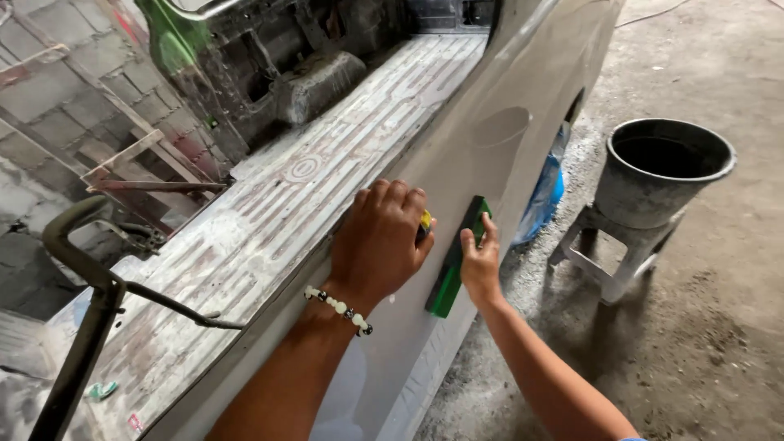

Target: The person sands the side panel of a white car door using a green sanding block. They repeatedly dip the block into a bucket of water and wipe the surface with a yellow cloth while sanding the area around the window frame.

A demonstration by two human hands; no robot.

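Note:
My right hand (479, 263) presses a long green sanding block (455, 260) flat against the grey side panel (457, 155) of a stripped vehicle body. My left hand (380, 238), with a bead bracelet on the wrist, rests on the panel's top edge, fingers curled over a small yellow object (425, 220) that is mostly hidden. Both hands sit close together, about a hand's width apart.
The ribbed metal bed floor (310, 180) lies left of the panel, with a wheel arch hump (314, 82) further back. A dark bucket (661, 167) stands on a white plastic stool (614, 263) on the dusty concrete floor at right. A blue bag (545, 192) hangs beside the panel.

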